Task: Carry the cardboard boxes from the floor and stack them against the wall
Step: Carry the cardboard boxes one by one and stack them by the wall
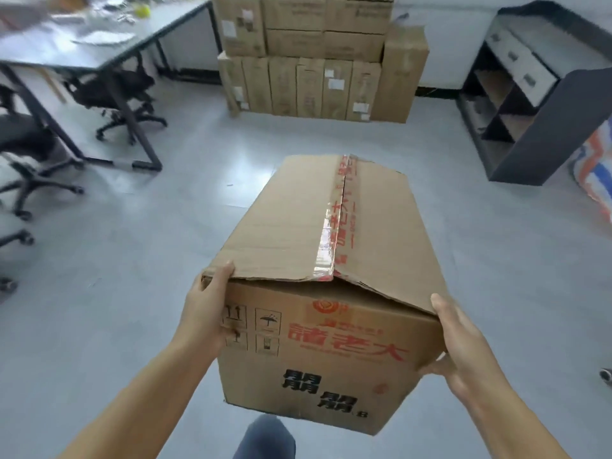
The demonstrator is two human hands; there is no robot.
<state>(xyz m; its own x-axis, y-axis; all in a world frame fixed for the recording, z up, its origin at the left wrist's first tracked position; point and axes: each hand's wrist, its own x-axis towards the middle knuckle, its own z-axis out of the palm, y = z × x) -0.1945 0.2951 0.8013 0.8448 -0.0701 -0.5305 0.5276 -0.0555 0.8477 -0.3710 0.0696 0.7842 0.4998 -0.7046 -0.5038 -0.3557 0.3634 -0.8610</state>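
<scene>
Covering the room is a pale grey floor [139,326], with a desk [99,44] and office chairs [112,94] at the far left, a dark shelf unit [530,120] at the right, and stacked boxes [318,61] against the far wall. A taped cardboard box [324,260] is held above the floor, its long axis running near to far, printed end nearest. Its near left corner is gripped by the left hand [205,313]; its near right edge is clasped by the right hand [463,352].

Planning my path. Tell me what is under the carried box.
Under the carried box show grey floor and a knee. The floor right beneath it is hidden.
</scene>
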